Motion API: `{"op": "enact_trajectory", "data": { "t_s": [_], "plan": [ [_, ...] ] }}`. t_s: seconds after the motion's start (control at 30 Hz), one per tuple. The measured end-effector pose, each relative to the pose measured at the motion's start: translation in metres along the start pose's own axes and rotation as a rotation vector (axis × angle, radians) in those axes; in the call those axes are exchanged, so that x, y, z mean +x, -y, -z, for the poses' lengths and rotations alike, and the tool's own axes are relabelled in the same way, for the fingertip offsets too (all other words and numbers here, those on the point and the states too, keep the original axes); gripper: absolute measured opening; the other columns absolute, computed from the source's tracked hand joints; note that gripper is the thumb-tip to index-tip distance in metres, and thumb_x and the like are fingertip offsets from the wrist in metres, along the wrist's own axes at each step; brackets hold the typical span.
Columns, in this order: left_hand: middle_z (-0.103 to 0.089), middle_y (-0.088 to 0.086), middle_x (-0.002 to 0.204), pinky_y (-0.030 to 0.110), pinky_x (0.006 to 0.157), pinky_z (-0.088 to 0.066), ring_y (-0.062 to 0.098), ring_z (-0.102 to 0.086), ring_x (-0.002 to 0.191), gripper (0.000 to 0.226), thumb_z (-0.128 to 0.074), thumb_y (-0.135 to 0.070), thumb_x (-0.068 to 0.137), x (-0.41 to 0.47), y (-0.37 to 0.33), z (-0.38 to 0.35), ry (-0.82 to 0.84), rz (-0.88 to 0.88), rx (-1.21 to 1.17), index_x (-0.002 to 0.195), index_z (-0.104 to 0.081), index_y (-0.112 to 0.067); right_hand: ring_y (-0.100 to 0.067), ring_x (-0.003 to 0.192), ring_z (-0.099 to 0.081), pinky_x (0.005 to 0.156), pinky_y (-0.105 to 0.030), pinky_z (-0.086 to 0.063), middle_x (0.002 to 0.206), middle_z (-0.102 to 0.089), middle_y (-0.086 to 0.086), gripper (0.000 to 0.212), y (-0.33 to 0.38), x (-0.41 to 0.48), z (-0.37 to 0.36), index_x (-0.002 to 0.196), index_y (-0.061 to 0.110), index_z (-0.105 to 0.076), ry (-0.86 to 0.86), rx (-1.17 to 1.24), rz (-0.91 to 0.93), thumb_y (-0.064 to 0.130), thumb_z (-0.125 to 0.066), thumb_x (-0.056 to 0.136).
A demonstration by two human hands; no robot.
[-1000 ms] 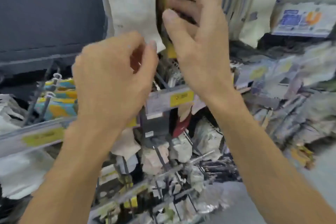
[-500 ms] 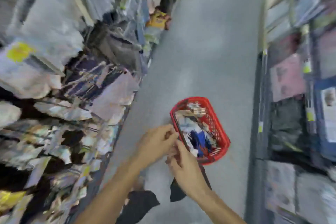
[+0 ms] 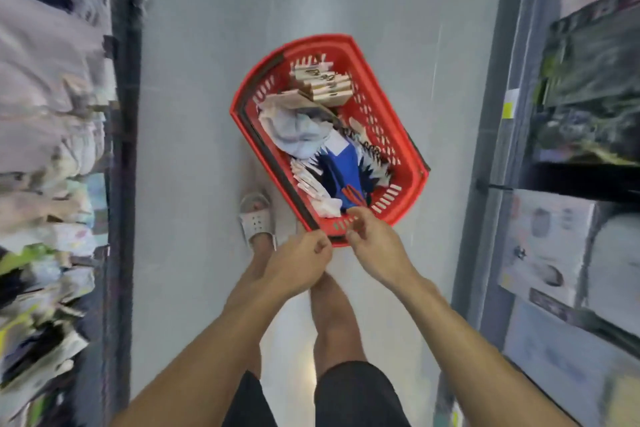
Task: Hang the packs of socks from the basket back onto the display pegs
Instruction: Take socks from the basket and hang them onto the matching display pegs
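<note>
Looking straight down in a shop aisle. Down on the grey floor, a red basket, turned a bit slantwise, just in front of the feet. Inside it, packs of socks in a messy heap: blue ones in the middle, pale ones beside them, and some with brown card tops at the far end. Both arms bare, stretched out and down, coming close together near the basket's close end. Left hand with its back up, fingers curled into a soft fist, thumb against the first finger, nothing seen inside it, just by the basket's near corner. Right hand just beside it, also back up, fingers bent down over the near rim, right by the nearest socks. Cannot tell if gripping a pack or only touching, with the fingertips hidden. Below the hands, two bare legs, black shorts, and one foot in a white sandal next to the basket. On the left, blurry racks full of soft packs. On the right, blurry shelves with boxes.
</note>
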State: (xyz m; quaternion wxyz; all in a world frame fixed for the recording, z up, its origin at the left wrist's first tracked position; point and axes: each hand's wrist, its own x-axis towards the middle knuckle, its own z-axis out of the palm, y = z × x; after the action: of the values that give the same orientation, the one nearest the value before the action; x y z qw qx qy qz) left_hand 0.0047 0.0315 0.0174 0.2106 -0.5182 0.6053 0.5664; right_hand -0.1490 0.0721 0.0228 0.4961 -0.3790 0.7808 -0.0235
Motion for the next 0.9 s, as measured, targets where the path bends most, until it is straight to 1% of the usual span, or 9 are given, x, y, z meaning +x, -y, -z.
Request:
{"op": "enact_trajectory", "data": {
  "t_s": [0.13, 0.2, 0.3, 0.37, 0.43, 0.53, 0.63, 0.77, 0.9],
  "plan": [
    [-0.072, 0.000, 0.096, 0.043, 0.085, -0.053, 0.025, -0.066, 0.093, 0.017, -0.049, -0.030, 0.096, 0.080, 0.028, -0.015, -0.020, 0.027, -0.027, 0.093, -0.064, -0.022, -0.019, 0.095, -0.064, 0.088, -0.036, -0.050, 0.104, -0.068, 0.001, 0.036, -0.037, 0.077, -0.055, 0.128, 0.022, -0.056, 0.019, 0.130, -0.101, 0.015, -0.056, 0.092],
    [-0.073, -0.001, 0.098, 0.041, 0.086, -0.054, 0.022, -0.067, 0.094, 0.016, -0.051, -0.021, 0.094, 0.118, 0.035, -0.017, -0.101, 0.037, -0.183, 0.097, -0.067, -0.023, -0.016, 0.098, -0.062, 0.091, -0.037, -0.050, 0.111, -0.064, 0.003, 0.040, -0.043, 0.109, -0.074, 0.130, 0.024, -0.054, -0.007, 0.158, -0.071, 0.016, -0.057, 0.091],
    [-0.069, -0.006, 0.104, 0.031, 0.088, -0.050, 0.015, -0.065, 0.101, 0.020, -0.053, -0.015, 0.095, 0.169, 0.035, -0.009, -0.289, 0.122, -0.473, 0.110, -0.064, -0.023, -0.015, 0.116, -0.056, 0.099, -0.038, -0.046, 0.132, -0.053, 0.002, 0.049, -0.039, 0.154, -0.089, 0.138, 0.024, -0.046, -0.095, 0.160, 0.045, 0.017, -0.058, 0.092],
    [-0.066, -0.006, 0.102, 0.030, 0.085, -0.048, 0.020, -0.063, 0.104, 0.019, -0.054, -0.016, 0.095, 0.204, 0.035, 0.004, -0.380, 0.219, -0.711, 0.113, -0.058, -0.020, -0.015, 0.123, -0.051, 0.101, -0.036, -0.045, 0.138, -0.047, 0.002, 0.053, -0.027, 0.187, -0.085, 0.141, 0.022, -0.042, -0.180, 0.152, 0.144, 0.015, -0.058, 0.091],
    [-0.064, 0.010, 0.120, 0.041, 0.095, -0.051, 0.031, -0.061, 0.114, 0.034, -0.054, -0.017, 0.094, 0.242, 0.035, 0.019, -0.428, 0.337, -0.939, 0.127, -0.051, -0.010, -0.017, 0.127, -0.047, 0.100, -0.036, -0.044, 0.138, -0.046, 0.000, 0.053, -0.011, 0.224, -0.077, 0.141, 0.019, -0.042, -0.277, 0.128, 0.234, 0.013, -0.058, 0.091],
    [-0.038, 0.020, 0.151, 0.048, 0.114, -0.035, 0.036, -0.043, 0.135, 0.068, -0.059, -0.022, 0.093, 0.287, 0.032, 0.043, -0.509, 0.535, -1.147, 0.148, -0.022, -0.007, -0.019, 0.128, -0.043, 0.105, -0.033, -0.039, 0.138, -0.045, -0.005, 0.054, 0.009, 0.274, -0.064, 0.139, 0.014, -0.043, -0.377, 0.098, 0.295, 0.007, -0.057, 0.087],
    [-0.019, 0.016, 0.160, 0.044, 0.121, -0.022, 0.033, -0.025, 0.146, 0.085, -0.062, -0.032, 0.093, 0.317, 0.029, 0.056, -0.593, 0.604, -1.200, 0.154, -0.008, -0.009, -0.023, 0.123, -0.044, 0.102, -0.032, -0.037, 0.133, -0.047, -0.008, 0.048, 0.020, 0.308, -0.061, 0.133, 0.011, -0.046, -0.409, 0.028, 0.261, 0.009, -0.058, 0.086],
    [-0.027, 0.014, 0.156, 0.047, 0.117, -0.031, 0.033, -0.033, 0.142, 0.085, -0.065, -0.038, 0.091, 0.349, 0.034, 0.060, -0.645, 0.612, -1.263, 0.152, -0.013, -0.011, -0.025, 0.111, -0.051, 0.092, -0.037, -0.044, 0.117, -0.054, -0.006, 0.030, 0.018, 0.325, -0.061, 0.116, 0.013, -0.053, -0.401, -0.043, 0.301, 0.016, -0.061, 0.088],
    [-0.024, 0.015, 0.161, 0.043, 0.120, -0.027, 0.032, -0.029, 0.147, 0.073, -0.053, -0.035, 0.100, 0.372, 0.044, 0.067, -0.630, 0.622, -1.211, 0.155, -0.013, -0.008, -0.020, 0.103, -0.052, 0.088, -0.033, -0.043, 0.106, -0.057, 0.000, 0.015, 0.005, 0.332, -0.060, 0.105, 0.023, -0.065, -0.374, -0.045, 0.347, 0.019, -0.059, 0.093]
  ]
}}
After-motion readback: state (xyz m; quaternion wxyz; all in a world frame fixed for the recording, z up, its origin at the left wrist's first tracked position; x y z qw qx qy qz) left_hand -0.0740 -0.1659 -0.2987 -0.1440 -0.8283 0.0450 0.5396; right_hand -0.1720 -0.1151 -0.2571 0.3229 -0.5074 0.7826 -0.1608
